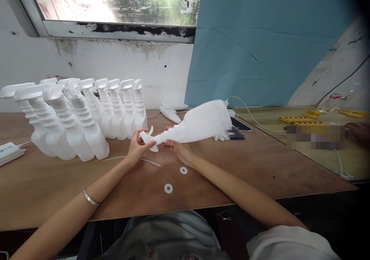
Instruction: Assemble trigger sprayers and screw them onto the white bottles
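A white plastic spray bottle (202, 123) lies tilted in the air, its base up to the right and its neck toward my left hand. My left hand (138, 146) is closed around the white trigger sprayer head (148, 138) at the neck end. Fingers of my right hand (177, 148) wrap the ribbed neck just beside it. Below the hands a thin white tube (152, 162) rests on the brown table, partly hidden by my left wrist. Two flat white ring washers, one nearer (168, 188) and one farther (183, 170), lie on the tabletop.
Several white spray bottles (94, 140) with heads on stand grouped at left. A loose sprayer head (172, 111) lies by the wall. A phone (241, 124) is behind the held bottle. Yellow strips (300, 119) sit at right, near another person's hand (357, 132). A white box (10, 152) lies far left.
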Demonstrator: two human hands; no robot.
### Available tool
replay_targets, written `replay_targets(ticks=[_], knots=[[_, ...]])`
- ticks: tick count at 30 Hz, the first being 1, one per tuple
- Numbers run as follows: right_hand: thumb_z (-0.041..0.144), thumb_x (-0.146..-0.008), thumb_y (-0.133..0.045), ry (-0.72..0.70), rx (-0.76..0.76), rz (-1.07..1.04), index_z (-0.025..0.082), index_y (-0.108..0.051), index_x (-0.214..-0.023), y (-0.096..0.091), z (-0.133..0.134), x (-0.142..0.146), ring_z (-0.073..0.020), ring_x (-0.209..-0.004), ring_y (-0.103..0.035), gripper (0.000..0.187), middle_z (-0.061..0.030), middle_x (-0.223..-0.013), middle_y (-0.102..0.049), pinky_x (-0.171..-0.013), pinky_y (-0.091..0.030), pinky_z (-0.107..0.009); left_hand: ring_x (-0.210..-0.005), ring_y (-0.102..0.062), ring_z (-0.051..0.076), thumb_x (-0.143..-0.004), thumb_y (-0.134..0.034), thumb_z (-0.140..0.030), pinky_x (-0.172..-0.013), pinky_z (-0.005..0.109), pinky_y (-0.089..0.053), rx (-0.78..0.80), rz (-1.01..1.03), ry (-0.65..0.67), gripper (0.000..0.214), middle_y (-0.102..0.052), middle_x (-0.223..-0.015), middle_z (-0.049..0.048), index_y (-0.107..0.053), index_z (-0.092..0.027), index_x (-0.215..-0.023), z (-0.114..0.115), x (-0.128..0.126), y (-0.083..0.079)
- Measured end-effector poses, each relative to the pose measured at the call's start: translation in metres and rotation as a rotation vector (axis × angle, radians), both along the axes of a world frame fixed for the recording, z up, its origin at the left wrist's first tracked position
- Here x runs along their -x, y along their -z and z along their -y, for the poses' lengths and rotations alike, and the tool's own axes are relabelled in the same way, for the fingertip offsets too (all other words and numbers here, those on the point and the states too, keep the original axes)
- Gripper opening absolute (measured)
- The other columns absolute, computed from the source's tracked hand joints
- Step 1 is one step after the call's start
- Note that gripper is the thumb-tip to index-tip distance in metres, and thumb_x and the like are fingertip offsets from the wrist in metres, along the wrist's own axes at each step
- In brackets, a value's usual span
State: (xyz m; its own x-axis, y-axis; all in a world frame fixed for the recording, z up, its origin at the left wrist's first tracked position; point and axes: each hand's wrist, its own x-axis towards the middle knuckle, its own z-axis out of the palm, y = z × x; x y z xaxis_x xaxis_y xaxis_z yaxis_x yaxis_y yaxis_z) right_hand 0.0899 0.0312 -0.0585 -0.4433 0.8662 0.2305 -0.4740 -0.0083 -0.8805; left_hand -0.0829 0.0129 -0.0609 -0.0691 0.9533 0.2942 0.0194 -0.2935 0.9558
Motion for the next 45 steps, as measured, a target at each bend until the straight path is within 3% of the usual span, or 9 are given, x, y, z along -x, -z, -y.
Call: replay_targets(ticks=[5,12,20,23,28,31,36,41,45], knots=[[0.022,-0.066,-0.065,-0.02,0.022,-0.03,0.025,-0.059,-0.101,0.005,0.001,0.001,-0.0171,-0.09,-0.056,0.036,-0.0006,-0.084,-0.065,-0.076,-0.047,-0.033,-0.074,-0.058,0.013,-0.063,-0.068,-0.035,-0.063,0.021,-0.045,0.238,0.227,0.163,0.045,-0.062,-0.084,0.003,-0.051,-0.015,-0.099,-0.002,-0.001,0.001],[0.022,-0.064,-0.067,0.02,0.014,0.079,0.025,-0.06,-0.099,0.01,0.005,0.001,-0.0176,-0.094,-0.053,0.035,-0.0001,-0.085,-0.064,-0.072,-0.045,-0.028,-0.048,-0.052,0.01,-0.075,-0.055,-0.04,-0.048,0.021,-0.045,0.464,0.245,0.3,0.029,-0.058,-0.057,0.0024,-0.053,-0.012,-0.083,-0.003,-0.002,0.003],[0.022,-0.061,-0.07,0.055,0.091,0.051,0.026,-0.06,-0.099,0.011,0.002,0.002,-0.0133,-0.078,-0.054,0.039,0.0017,-0.086,-0.064,-0.065,-0.042,-0.025,-0.07,-0.057,0.01,-0.056,-0.076,-0.021,-0.06,0.018,-0.046,0.359,0.222,0.238,0.051,-0.061,-0.092,0.0035,-0.05,-0.016,-0.1,0.005,-0.004,-0.002],[0.022,-0.061,-0.07,0.045,0.122,0.045,0.025,-0.06,-0.1,0.013,0.002,0.003,-0.0098,-0.066,-0.052,0.04,0.0027,-0.081,-0.062,-0.064,-0.042,-0.024,-0.067,-0.058,0.011,-0.057,-0.075,-0.024,-0.062,0.022,-0.047,0.337,0.233,0.256,0.052,-0.062,-0.087,0.0031,-0.047,-0.016,-0.1,0.003,-0.004,-0.001],[0.024,-0.061,-0.07,0.048,0.128,0.068,0.025,-0.059,-0.101,0.015,0.002,0.002,-0.0073,-0.059,-0.049,0.042,0.004,-0.078,-0.061,-0.063,-0.042,-0.023,-0.057,-0.061,0.018,-0.072,-0.057,-0.048,-0.055,0.031,-0.049,0.411,0.252,0.332,0.046,-0.064,-0.073,0.0066,-0.043,-0.015,-0.101,-0.003,-0.003,0.005],[0.024,-0.06,-0.071,0.06,0.136,0.062,0.026,-0.059,-0.101,0.015,0.001,0.002,-0.007,-0.058,-0.049,0.043,0.0045,-0.08,-0.061,-0.062,-0.042,-0.023,-0.059,-0.062,0.017,-0.071,-0.06,-0.045,-0.055,0.029,-0.049,0.397,0.216,0.315,0.047,-0.064,-0.072,0.0056,-0.042,-0.015,-0.103,-0.001,-0.003,0.005],[0.023,-0.058,-0.072,0.068,0.167,0.056,0.026,-0.06,-0.099,0.016,0.0,0.003,-0.0072,-0.056,-0.048,0.042,0.0051,-0.074,-0.061,-0.06,-0.041,-0.023,-0.066,-0.062,0.012,-0.054,-0.077,-0.021,-0.063,0.023,-0.05,0.304,0.235,0.184,0.062,-0.063,-0.08,-0.0004,-0.04,-0.019,-0.103,0.004,-0.007,0.002],[0.024,-0.061,-0.071,0.041,0.164,0.067,0.026,-0.06,-0.1,0.02,-0.001,0.003,-0.0069,-0.058,-0.049,0.04,0.0045,-0.078,-0.061,-0.061,-0.041,-0.022,-0.057,-0.06,0.013,-0.071,-0.063,-0.038,-0.059,0.027,-0.051,0.358,0.26,0.235,0.042,-0.063,-0.074,0.0036,-0.044,-0.014,-0.099,0.003,-0.01,0.001],[0.023,-0.061,-0.071,0.044,0.155,0.052,0.025,-0.06,-0.099,0.022,-0.001,0.003,-0.0066,-0.057,-0.047,0.04,0.0043,-0.076,-0.06,-0.058,-0.041,-0.022,-0.056,-0.06,0.012,-0.069,-0.066,-0.036,-0.057,0.027,-0.051,0.351,0.233,0.213,0.042,-0.062,-0.076,0.003,-0.043,-0.015,-0.097,0.004,-0.009,0.001]])
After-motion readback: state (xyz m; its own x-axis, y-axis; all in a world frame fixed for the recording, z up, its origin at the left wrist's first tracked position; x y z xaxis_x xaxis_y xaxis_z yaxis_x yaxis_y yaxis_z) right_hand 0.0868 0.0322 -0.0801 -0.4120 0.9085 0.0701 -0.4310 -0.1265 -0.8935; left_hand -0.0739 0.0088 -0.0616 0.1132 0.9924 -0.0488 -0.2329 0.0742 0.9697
